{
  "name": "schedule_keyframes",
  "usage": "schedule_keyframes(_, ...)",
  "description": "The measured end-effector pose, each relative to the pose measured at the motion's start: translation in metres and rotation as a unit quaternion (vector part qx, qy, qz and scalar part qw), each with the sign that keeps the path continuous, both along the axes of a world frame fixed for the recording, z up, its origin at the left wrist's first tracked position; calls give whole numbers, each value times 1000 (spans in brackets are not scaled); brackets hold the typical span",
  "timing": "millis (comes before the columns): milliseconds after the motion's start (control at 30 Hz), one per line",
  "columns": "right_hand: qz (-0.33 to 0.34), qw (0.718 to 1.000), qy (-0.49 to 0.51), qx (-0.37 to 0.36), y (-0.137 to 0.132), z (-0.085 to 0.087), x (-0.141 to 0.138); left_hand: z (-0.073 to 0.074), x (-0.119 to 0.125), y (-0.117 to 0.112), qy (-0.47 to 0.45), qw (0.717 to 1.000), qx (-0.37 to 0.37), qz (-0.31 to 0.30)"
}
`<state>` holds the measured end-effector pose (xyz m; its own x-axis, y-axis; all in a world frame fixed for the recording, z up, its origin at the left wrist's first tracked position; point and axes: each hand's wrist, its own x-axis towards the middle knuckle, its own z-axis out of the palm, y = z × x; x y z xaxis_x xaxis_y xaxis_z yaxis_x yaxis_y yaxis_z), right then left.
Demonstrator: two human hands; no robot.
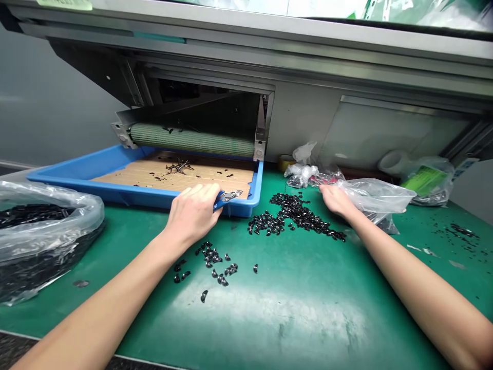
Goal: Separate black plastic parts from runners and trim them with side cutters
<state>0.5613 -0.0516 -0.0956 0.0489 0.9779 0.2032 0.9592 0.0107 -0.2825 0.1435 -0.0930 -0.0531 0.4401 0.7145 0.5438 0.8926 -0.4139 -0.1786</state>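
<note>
My left hand (195, 211) is closed around blue-handled snips (228, 198), their metal jaws pointing right, at the front edge of a blue tray (127, 194). Farther right, my right hand (338, 199) has its fingers curled in beside a clear plastic bag (375, 195); what they hold, if anything, is hidden. Just left of that hand lies a heap of small, shiny black curved pieces (300, 213). A smaller scatter of the same pieces (211, 257) is spread on the green table (292, 308), below my left hand.
Black stick-like scraps (180, 167) lie on the tray's cardboard lining, under a ribbed green roller (192, 140). An opened plastic bag of black pieces (42, 241) sits at left. Tape (285, 162) and a bag with a green label (427, 182) are farther back. A metal frame (246, 41) overhangs the table.
</note>
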Motion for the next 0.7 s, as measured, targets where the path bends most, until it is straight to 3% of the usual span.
schedule_keyframes(200,132,990,-8,-49,10,-5,-44,-1,-4,-3,2,1000,-11,-12)
schedule_keyframes(333,211,973,5,-89,9,-6,-70,2,-8,-7,-73,994,-45,-67)
schedule_keyframes(433,274,958,-30,-83,-2,-3,-79,4,-9,-9,-137,984,-70,-88)
schedule_keyframes(700,314,942,-90,-76,-50,-2,-97,6,-7,-15,-194,973,-112,-54)
